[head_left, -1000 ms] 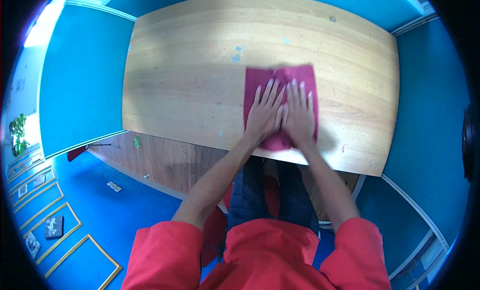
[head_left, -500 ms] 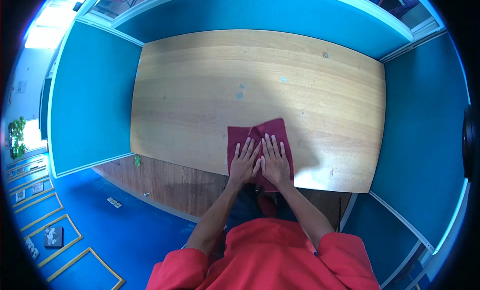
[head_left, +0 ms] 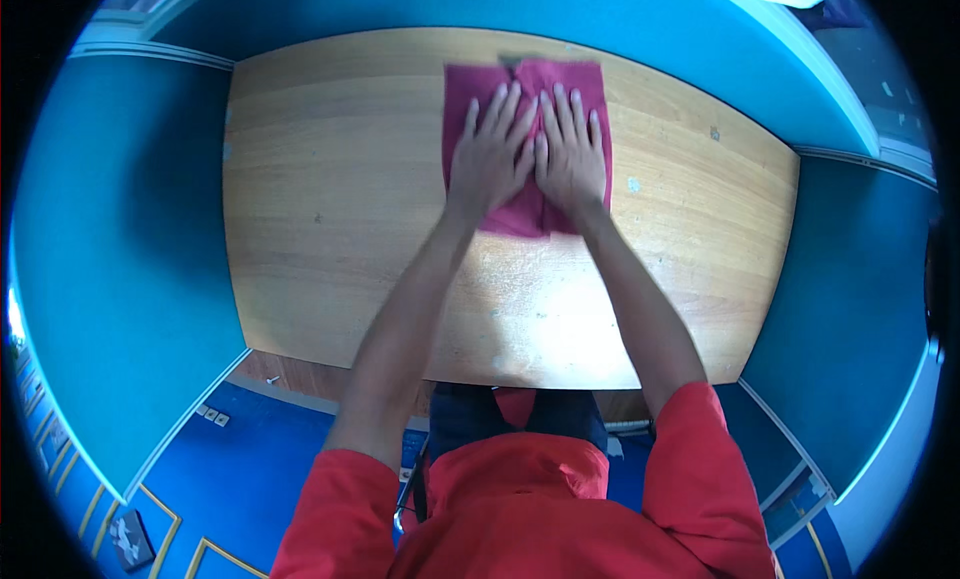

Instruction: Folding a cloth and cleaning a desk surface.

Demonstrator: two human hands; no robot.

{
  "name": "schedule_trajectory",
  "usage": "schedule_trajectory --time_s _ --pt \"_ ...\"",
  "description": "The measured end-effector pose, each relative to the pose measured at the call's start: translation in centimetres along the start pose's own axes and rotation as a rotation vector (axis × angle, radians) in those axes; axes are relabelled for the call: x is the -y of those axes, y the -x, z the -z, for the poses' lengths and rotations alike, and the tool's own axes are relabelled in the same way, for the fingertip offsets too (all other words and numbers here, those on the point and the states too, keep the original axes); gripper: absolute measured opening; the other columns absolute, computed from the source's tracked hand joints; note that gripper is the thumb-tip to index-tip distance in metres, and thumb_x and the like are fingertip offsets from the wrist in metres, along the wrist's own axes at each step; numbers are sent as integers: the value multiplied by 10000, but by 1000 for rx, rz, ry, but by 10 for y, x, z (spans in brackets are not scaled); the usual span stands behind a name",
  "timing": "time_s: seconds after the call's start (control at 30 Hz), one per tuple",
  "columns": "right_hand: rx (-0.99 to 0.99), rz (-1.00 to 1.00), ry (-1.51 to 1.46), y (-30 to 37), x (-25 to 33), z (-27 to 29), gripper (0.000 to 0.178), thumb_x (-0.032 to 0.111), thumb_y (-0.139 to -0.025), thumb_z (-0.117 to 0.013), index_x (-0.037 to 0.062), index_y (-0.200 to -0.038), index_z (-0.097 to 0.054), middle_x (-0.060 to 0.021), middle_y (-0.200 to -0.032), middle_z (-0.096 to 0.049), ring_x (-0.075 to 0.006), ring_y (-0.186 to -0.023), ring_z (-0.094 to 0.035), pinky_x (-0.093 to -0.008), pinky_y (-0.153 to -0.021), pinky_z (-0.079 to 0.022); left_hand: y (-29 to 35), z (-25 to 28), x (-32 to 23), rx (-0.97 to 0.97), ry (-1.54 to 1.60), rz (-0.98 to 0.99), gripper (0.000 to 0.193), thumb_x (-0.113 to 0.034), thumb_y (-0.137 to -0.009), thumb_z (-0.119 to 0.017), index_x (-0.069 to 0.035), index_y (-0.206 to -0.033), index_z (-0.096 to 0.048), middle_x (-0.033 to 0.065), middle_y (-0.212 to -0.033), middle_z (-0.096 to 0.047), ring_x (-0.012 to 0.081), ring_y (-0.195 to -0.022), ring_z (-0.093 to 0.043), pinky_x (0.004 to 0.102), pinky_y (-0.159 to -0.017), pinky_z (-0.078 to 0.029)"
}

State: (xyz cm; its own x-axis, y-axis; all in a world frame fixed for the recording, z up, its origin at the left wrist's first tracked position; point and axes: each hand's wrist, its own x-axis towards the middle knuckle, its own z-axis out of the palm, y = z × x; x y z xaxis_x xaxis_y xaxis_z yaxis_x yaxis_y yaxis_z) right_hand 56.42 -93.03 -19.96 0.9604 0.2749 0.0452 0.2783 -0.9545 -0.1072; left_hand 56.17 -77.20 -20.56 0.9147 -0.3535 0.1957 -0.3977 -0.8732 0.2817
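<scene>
A dark pink cloth lies spread on the wooden table, close to its far edge. My left hand presses flat on the cloth's left half, fingers spread and pointing away from me. Beside it, my right hand lies flat on the right half, with the thumbs nearly meeting in the middle. Between the hands the cloth is bunched into a ridge. Both forearms reach out straight over the tabletop. The cloth's far edge is a little blurred.
Blue panels stand along the left, the far side and the right of the table. Small worn spots mark the wood, and bright glare lies near the front edge. Blue floor shows at lower left.
Both hands have slid the cloth away from me, from the table's near edge to near its far edge. My arms have stretched out, and the view has shifted.
</scene>
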Motion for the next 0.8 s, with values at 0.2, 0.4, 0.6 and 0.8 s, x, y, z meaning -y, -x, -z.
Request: schedule_trajectory --time_s 0.2,0.4,0.6,0.8 --pt "-217 12 -45 -71 -12 -26 582 354 -1052 -400 176 -1606 -380 -97 -1666 -357 -336 -1546 -312 -549 -1239 -261 -63 -21 50 -176 28 -33 521 -372 -972 -536 -150 -1438 -610 179 -1548 -504 334 -1481 -414 582 -1226 -264" --pt "-154 39 33 -69 -10 -20 619 317 -1044 -356 45 -1600 -352 -176 -1682 -300 -348 -1572 -238 -517 -1273 -177 -59 -10 47 -270 184 -40 591 -357 -991 -486 -37 -1486 -529 259 -1556 -459 391 -1482 -394 583 -1237 -237" --pt "-331 110 -5 -42 -3 -37 591 356 -1049 -396 170 -1610 -376 -95 -1678 -337 -329 -1556 -293 -549 -1244 -250 -29 -18 41 -271 87 -36 602 -380 -993 -496 -64 -1506 -511 248 -1565 -448 379 -1508 -351 565 -1245 -229" --pt "-88 9 -31 31 34 -21 621 357 -1047 -325 135 -1627 -326 -111 -1697 -288 -322 -1584 -221 -537 -1280 -161 47 0 9 -64 24 61 569 -355 -1012 -472 -129 -1533 -496 186 -1618 -399 331 -1534 -323 592 -1249 -197"
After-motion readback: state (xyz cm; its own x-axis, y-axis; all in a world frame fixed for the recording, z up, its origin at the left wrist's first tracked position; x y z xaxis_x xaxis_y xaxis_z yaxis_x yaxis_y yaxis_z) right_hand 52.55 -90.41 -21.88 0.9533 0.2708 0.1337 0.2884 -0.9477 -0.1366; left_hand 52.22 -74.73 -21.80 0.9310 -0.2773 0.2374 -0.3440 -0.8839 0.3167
